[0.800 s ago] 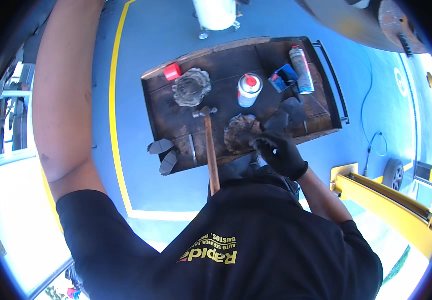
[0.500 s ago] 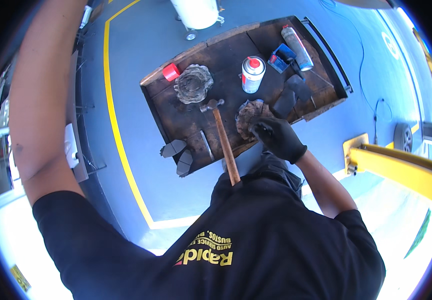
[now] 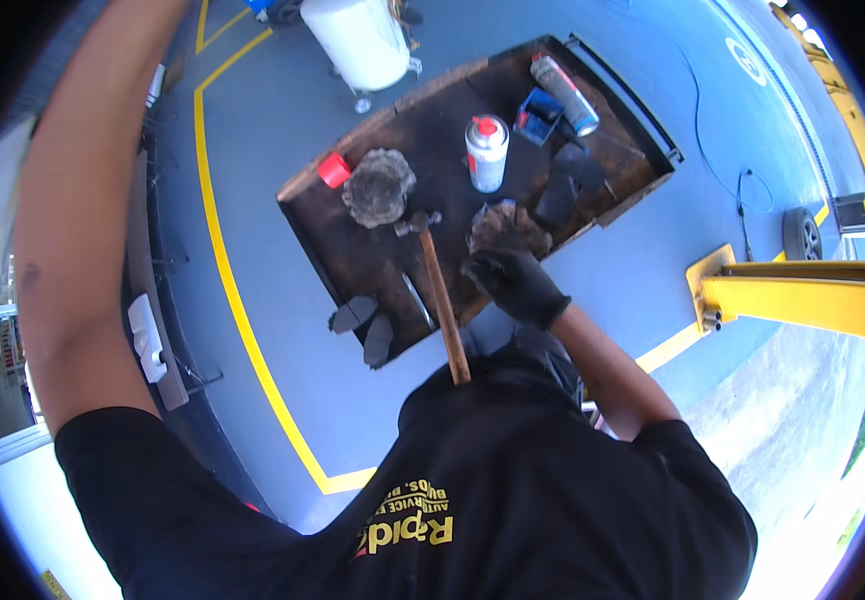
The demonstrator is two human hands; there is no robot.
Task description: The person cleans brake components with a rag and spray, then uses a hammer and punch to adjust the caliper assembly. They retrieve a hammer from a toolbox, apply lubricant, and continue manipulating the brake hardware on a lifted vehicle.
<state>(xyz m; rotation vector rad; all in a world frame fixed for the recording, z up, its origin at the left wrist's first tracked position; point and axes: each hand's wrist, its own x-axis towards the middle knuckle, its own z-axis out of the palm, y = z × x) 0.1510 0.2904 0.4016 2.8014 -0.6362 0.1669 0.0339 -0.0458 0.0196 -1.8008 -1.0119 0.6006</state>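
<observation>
My left forearm rises along the left side of the picture, and its hand is beyond the top edge. My right hand [image 3: 519, 286], in a black glove, is at the near edge of the worktable, its fingers curled together. Whatever may be between them is hidden. Just beyond the fingers lies a dirty, scallop-edged round part [image 3: 509, 228], partly covered by the hand. To the left a hammer [image 3: 440, 290] with a wooden handle points toward my body. A second grimy round part [image 3: 379, 188] lies farther left, by a red cap [image 3: 334, 170].
The dark worktable [image 3: 453, 110] also bears an upright spray can [image 3: 487, 154], a lying spray can [image 3: 565, 95], a blue box [image 3: 538, 116], dark pads [image 3: 568, 185], more pads [image 3: 365, 328] and a thin metal tool [image 3: 417, 300]. A yellow lift arm [image 3: 788, 300] stands right; a white tank [image 3: 358, 42] stands beyond.
The view has shifted, so the table sits slightly farther left. My right hand has moved left and nearer along the round part's near side. My left arm stays raised.
</observation>
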